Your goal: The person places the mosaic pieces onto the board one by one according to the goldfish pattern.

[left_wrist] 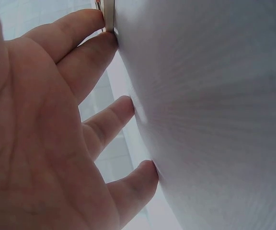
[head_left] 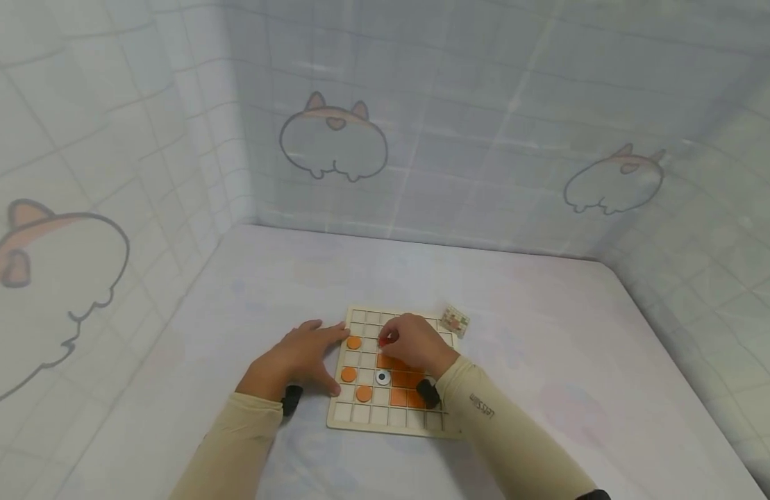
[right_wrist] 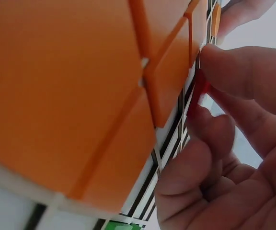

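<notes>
A pale square grid board [head_left: 344, 415] lies on the cloth-covered table. My right hand [head_left: 419, 344] reaches over its upper middle and pinches a small red piece [right_wrist: 199, 91] between thumb and fingers, right at the grid. Below that hand, orange square tiles [head_left: 406, 378] fill several cells, partly hidden by the wrist. Along the board's left side my left hand [head_left: 297, 357] is spread, its thumb and fingertips at the edge. In the left wrist view two fingers [left_wrist: 92, 55] meet the board's side while the other two rest on the cloth.
Orange discs, one of them low on the board [head_left: 363, 394], occupy cells at the left. A white disc with a dark centre [head_left: 382, 377] sits beside the tiles. At the upper right corner is a small patterned card [head_left: 455, 321]. A printed curtain [head_left: 447, 139] encloses the table.
</notes>
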Available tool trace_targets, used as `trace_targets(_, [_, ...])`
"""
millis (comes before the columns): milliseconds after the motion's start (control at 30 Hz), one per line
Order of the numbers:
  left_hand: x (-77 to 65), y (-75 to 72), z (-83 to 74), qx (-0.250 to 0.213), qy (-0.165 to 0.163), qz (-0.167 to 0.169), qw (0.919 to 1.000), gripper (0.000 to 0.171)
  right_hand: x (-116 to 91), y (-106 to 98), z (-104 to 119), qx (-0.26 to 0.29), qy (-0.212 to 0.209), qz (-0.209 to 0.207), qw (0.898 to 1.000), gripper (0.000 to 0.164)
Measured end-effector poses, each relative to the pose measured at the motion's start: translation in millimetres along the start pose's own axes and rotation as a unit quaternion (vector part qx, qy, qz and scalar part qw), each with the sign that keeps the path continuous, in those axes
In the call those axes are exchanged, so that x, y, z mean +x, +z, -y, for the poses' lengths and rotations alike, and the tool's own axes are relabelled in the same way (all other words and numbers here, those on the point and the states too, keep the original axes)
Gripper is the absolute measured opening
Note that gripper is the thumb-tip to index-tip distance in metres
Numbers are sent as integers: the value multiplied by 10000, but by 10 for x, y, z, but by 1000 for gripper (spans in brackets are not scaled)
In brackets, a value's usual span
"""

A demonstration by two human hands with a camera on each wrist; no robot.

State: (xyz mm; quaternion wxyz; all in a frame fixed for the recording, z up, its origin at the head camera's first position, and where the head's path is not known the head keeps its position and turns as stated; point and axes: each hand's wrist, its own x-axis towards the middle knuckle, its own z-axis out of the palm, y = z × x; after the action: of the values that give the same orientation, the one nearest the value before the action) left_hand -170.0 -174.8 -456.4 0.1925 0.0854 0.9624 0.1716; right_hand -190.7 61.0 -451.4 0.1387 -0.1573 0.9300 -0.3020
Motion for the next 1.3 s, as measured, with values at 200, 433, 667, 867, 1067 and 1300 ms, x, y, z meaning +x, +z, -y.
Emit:
trace_targets(200, [2,-17,-15,60,65,11,10000,113,40,-11,-22,-161,-144,211,9995,17])
trace_targets(433, [19,-19,-19,66,39,15,10000,114,69,7,-34,-684,-586,86,9959,17])
trace_targets(667, [29,-4,-13,11,-20,29,10000,116,34,23,-29,-709,-618,-18,9956,17])
trace_targets(867, [41,14,-19,22,-83,45,10000,116,-116,-74,-73,-209,-310,-73,9993,23])
trace_targets(1067, [56,32,-24,4,-51,55,10000,116,-351,-212,-290,-34,116,-348,9993,25])
trace_targets(1300, [48,24,-17,8,-29,68,10000,115,-709,-424,-635,-133,755,-492,9958,28])
